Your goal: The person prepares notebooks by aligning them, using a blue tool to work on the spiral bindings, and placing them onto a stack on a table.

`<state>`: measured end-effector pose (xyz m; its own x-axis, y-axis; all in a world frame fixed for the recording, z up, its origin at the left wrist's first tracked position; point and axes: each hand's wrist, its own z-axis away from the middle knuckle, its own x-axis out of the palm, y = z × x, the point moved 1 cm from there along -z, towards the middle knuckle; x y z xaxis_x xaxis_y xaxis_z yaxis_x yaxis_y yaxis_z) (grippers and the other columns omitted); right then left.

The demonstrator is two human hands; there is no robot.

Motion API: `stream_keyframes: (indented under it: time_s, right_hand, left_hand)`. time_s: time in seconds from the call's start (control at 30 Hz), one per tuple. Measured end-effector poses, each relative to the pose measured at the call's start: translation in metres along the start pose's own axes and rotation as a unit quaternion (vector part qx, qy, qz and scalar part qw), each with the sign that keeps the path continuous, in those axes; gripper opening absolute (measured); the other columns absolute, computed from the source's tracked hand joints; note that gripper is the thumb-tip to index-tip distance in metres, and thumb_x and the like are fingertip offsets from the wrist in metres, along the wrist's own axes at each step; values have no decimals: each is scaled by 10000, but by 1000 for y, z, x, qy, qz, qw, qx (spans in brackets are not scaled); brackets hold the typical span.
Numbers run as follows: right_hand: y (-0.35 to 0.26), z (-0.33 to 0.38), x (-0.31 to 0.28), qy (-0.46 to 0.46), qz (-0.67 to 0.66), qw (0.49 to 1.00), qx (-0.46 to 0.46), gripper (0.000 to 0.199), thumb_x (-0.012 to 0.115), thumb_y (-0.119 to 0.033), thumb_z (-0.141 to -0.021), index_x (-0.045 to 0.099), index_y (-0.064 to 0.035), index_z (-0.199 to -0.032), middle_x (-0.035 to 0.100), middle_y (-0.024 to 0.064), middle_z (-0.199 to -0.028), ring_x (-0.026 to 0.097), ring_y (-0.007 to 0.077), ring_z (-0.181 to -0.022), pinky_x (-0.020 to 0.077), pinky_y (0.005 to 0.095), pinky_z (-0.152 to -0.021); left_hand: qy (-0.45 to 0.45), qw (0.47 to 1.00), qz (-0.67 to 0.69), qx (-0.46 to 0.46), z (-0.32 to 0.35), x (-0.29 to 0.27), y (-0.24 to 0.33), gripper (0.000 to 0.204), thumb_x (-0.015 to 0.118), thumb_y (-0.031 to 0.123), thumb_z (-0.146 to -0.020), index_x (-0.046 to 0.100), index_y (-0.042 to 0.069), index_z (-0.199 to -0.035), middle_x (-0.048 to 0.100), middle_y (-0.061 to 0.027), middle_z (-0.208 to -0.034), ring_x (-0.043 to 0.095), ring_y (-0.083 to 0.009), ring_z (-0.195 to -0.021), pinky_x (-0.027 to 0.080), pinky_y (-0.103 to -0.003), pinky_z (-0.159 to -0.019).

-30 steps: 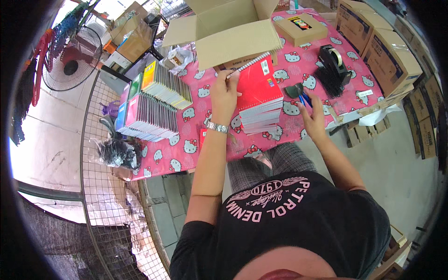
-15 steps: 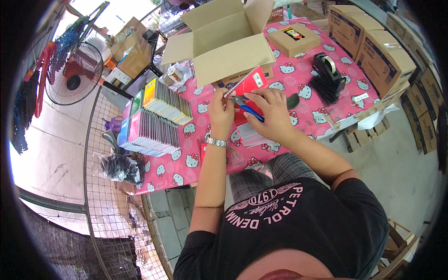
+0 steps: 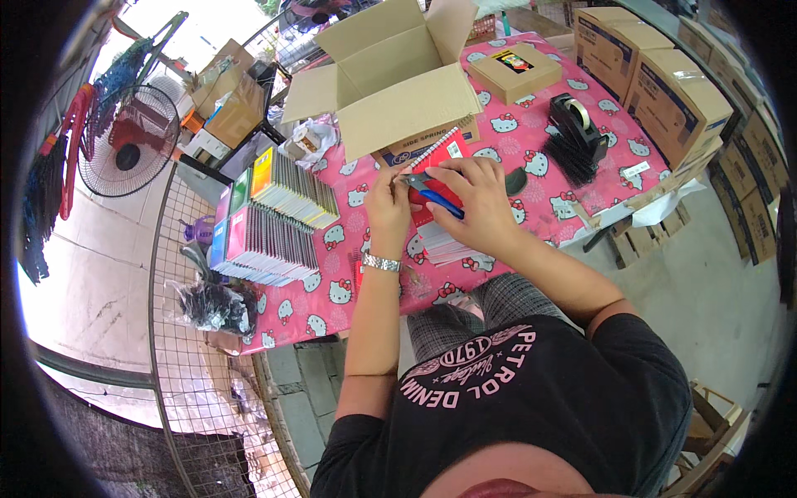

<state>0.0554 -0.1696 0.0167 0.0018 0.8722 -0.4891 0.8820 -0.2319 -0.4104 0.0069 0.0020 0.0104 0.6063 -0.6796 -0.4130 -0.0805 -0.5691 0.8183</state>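
Observation:
My left hand (image 3: 388, 209) is closed on the lower corner of a red spiral notebook (image 3: 449, 156), whose wire binding slants up to the right. My right hand (image 3: 481, 197) grips blue-handled pliers (image 3: 442, 202). Their metal jaws meet the near end of the binding, right by my left fingertips. Whether the jaws are closed on the wire is too small to tell. Beneath my right hand lies a stack of notebooks (image 3: 448, 247), partly covered by my hand and forearm.
Spiral notebooks in several colours (image 3: 274, 242) stand in rows at left. Behind my hands is an open carton (image 3: 407, 104). A flat brown box (image 3: 516, 76), a black tape dispenser (image 3: 581, 124) and closed cartons (image 3: 677, 104) sit to the right. A fan (image 3: 127, 156) is far left.
The pliers' jaws have shifted left, closer to my left fingertips at the end of the binding. The notebook sits slightly lower, and the whole view has shifted a little.

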Motion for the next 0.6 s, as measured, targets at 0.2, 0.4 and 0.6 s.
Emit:
stream_keyframes:
  time_s: [0.2,0.4,0.6]
  right_hand:
    - [-4,1,-1,-10,38,999,-18,442,725,-271,-765,639,-92,-1160,580,93,-1116,522,297,-1082,334,515,-985]
    - [-2,3,4,-122,-150,975,109,392,713,-243,-831,645,-59,-1171,633,126,-1049,596,302,-967,457,421,-879]
    - [8,9,-3,-145,-358,900,200,403,725,-232,-846,639,-49,-1194,662,170,-1071,647,308,-928,513,364,-819]
  left_hand:
    - [5,993,110,-41,8,2,-16,216,531,-61,-926,558,10,-1128,650,-94,-892,663,-151,-720,605,-297,-570]
    - [43,989,140,-8,11,1,-27,207,583,-34,-913,590,0,-1118,646,-83,-937,648,-141,-766,579,-281,-620]
    - [126,976,-68,163,21,-30,-11,212,607,-42,-827,656,13,-1025,650,-96,-960,637,-192,-807,521,-304,-711]
